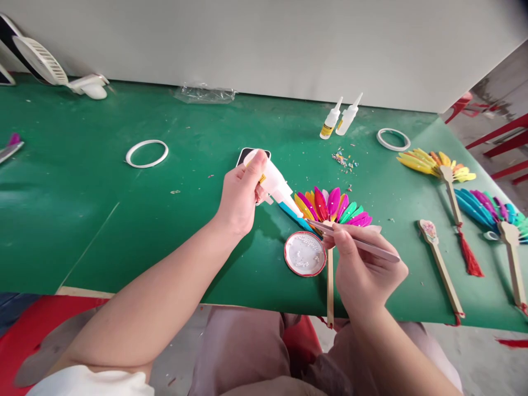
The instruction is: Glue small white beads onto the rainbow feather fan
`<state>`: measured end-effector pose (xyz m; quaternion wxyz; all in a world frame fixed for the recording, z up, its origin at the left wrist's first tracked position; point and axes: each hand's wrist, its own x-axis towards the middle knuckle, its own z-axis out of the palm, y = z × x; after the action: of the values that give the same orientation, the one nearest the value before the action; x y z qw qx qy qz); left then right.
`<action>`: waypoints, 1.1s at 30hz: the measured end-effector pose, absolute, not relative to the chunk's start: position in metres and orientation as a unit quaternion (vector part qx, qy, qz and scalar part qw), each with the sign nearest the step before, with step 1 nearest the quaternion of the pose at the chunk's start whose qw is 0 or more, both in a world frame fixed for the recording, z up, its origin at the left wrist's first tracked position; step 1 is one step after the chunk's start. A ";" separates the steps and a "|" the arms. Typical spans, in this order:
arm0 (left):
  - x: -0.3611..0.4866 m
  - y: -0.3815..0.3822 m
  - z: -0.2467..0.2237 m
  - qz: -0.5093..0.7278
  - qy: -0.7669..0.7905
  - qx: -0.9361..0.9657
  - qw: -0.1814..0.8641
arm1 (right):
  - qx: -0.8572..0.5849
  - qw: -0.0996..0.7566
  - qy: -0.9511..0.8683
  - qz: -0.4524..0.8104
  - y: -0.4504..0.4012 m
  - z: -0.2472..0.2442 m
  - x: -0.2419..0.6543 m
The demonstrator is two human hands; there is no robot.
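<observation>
My left hand (241, 201) grips a white glue bottle (278, 186), tipped so that its nozzle points down to the right at a blue feather. In my right hand (367, 272) is a pair of tweezers (373, 249); their tips are close to the bottle's nozzle, and I cannot tell whether they touch it. Under both lies a fan of colourful feathers (333, 204) with small pale dots on it and a wooden handle (330, 286) reaching the table's front edge. Left of the handle, a shallow red-rimmed dish (286, 257) holds small pearly beads.
Two glue bottles (330, 122) stand at the back beside scattered colourful bits (344, 160). On the right lie a yellow feather fan (416, 162), a blue-purple one (478, 209) and a bare wooden handle (439, 269). A phone (243, 155), tape rings (128, 157) and a small electric fan (41, 58) also lie around.
</observation>
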<state>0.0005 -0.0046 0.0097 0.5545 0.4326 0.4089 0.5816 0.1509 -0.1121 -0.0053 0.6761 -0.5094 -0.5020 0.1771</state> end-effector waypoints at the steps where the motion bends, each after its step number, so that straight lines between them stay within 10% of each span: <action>1: 0.001 -0.004 0.009 0.580 0.411 0.436 0.552 | -0.516 0.671 -0.504 0.175 -0.113 -0.005 0.151; 33: 0.001 -0.004 0.009 0.568 0.426 0.432 0.556 | -0.515 0.679 -0.502 0.149 -0.111 -0.005 0.151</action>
<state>0.0015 -0.0036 0.0089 0.5564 0.4315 0.4257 0.5683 0.1508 -0.1115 -0.0053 0.6789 -0.5147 -0.5020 0.1492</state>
